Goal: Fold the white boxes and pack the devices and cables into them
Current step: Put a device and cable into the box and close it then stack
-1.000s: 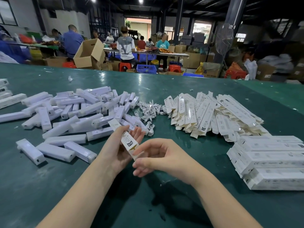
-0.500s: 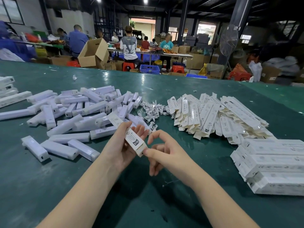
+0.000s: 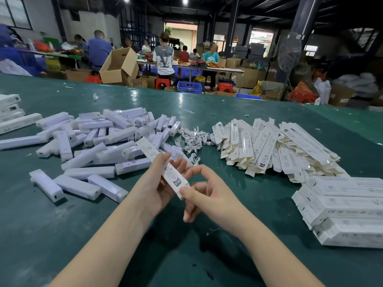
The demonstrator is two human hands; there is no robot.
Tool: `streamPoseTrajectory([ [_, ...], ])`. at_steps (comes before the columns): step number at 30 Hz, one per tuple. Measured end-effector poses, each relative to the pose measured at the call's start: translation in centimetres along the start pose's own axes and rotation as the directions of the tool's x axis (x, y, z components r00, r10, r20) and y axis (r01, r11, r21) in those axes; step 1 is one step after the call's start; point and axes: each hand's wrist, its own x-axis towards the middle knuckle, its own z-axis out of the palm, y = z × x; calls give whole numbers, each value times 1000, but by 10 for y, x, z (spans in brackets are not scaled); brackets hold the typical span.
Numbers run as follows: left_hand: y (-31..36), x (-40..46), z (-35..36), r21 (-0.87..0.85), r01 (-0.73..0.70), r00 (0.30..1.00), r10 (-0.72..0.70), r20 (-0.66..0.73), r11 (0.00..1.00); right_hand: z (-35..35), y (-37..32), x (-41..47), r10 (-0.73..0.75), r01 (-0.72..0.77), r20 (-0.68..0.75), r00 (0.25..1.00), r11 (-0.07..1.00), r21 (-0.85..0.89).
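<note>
My left hand (image 3: 157,183) grips a long white box (image 3: 154,156) that points away to the upper left. My right hand (image 3: 204,193) is at the box's near end, its thumb pressed on the end flap and its fingers curled above it. A heap of white devices (image 3: 99,137) lies on the green table (image 3: 62,235) to the left. White coiled cables (image 3: 192,139) sit in the middle behind the hands. Flat unfolded boxes (image 3: 275,146) are piled to the right.
Stacked closed white boxes (image 3: 348,206) lie at the near right, and more (image 3: 10,114) at the far left edge. Beyond the table's far edge people sit at other tables among cardboard cartons (image 3: 118,67), stools and a standing fan (image 3: 289,52).
My right hand has opened from a loose curl and brought its thumb onto the near end of the box. The left hand has kept its grip and tilted the box slightly.
</note>
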Motion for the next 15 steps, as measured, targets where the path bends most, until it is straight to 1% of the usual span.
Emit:
streamPoseTrajectory([
  [3, 0, 0, 0, 41, 11, 1000, -11, -4, 999, 2, 3, 0, -33, 33, -12, 999, 999, -1],
  [8, 2, -3, -1, 13, 46, 998, -47, 37, 999, 3, 7, 2, -87, 86, -57, 995, 996, -22],
  [10, 2, -5, 0, 7, 71, 995, -71, 66, 997, 3, 8, 2, -113, 98, -121, 986, 988, -123],
  [11, 1, -6, 1, 5, 80, 993, -80, 82, 997, 4, 9, 1, -136, 99, -162, 977, 971, -217],
  [13, -1, -8, 3, 15, 93, 990, -94, 108, 996, 3, 9, 1, -190, 76, -225, 956, 897, -435],
  [14, -1, -9, 4, 22, 97, 988, -99, 115, 995, 4, 9, 1, -210, 73, -240, 948, 875, -479],
  [15, -1, -10, 5, 27, 106, 987, -108, 122, 994, 5, 8, 1, -203, 72, -247, 948, 888, -454],
])
